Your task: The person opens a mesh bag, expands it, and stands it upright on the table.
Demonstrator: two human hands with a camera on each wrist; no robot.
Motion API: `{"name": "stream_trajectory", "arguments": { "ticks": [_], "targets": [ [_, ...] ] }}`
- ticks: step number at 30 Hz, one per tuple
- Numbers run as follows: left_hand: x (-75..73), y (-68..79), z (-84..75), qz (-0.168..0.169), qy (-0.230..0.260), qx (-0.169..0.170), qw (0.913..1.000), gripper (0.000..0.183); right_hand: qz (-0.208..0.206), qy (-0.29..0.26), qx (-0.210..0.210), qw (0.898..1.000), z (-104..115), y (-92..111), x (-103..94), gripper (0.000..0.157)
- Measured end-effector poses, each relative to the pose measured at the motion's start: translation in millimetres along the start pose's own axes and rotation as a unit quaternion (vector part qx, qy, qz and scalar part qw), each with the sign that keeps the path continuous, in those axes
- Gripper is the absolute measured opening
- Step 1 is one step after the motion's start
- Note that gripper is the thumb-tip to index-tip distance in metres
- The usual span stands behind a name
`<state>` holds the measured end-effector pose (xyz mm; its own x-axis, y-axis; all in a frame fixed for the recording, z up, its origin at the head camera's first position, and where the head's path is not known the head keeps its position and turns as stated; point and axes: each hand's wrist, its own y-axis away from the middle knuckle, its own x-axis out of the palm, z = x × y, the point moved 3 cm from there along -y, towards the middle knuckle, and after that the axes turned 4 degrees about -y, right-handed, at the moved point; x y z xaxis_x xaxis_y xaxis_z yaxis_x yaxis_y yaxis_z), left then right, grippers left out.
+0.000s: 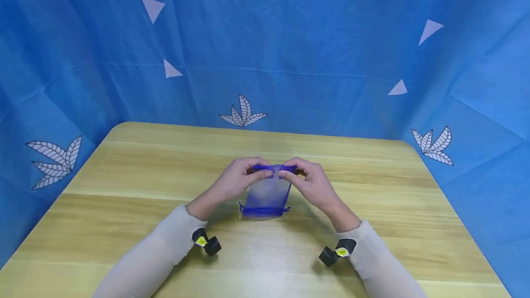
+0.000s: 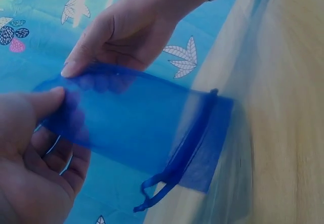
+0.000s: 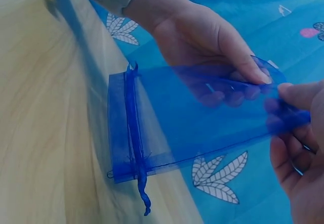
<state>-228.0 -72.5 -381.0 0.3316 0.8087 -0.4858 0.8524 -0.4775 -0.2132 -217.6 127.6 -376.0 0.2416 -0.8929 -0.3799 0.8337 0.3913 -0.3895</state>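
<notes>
A sheer blue drawstring pouch hangs between both hands over the middle of the table. My left hand pinches one upper corner between thumb and fingers, and my right hand pinches the other, the thumbs close together. In the left wrist view the pouch is stretched flat, and the fingers behind it show through the mesh. Its drawstring band runs across the end away from the hands, with a cord loop poking out at each side. Nothing shows inside the see-through pouch.
The light wood table spans the width below the hands. Behind it and along both sides hangs a blue curtain printed with white leaves and triangles. Small black wrist cameras are strapped over the light sleeves.
</notes>
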Motion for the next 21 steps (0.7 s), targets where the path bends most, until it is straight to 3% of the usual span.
{"name": "stream_trajectory", "arguments": {
  "ticks": [6,12,16,21],
  "targets": [
    [0.8,0.5,0.6,-0.024,0.01,-0.01,0.9996,0.014,0.004,-0.031,0.027,0.999,0,0,-3.7,0.01],
    [5.6,-0.6,0.1,-0.025,0.012,0.007,0.9996,0.011,-0.013,-0.025,0.004,1.0,-1,1,0.0,0.004],
    [7.9,-0.8,-0.3,-0.029,0.02,0.012,0.9993,0.009,-0.024,-0.018,-0.001,1.0,1,1,3.9,0.008],
    [8.8,-0.3,-1.7,-0.042,0.015,0.01,0.9989,0.005,-0.027,0.002,-0.012,1.0,26,3,3.9,0.007]
  ]
}}
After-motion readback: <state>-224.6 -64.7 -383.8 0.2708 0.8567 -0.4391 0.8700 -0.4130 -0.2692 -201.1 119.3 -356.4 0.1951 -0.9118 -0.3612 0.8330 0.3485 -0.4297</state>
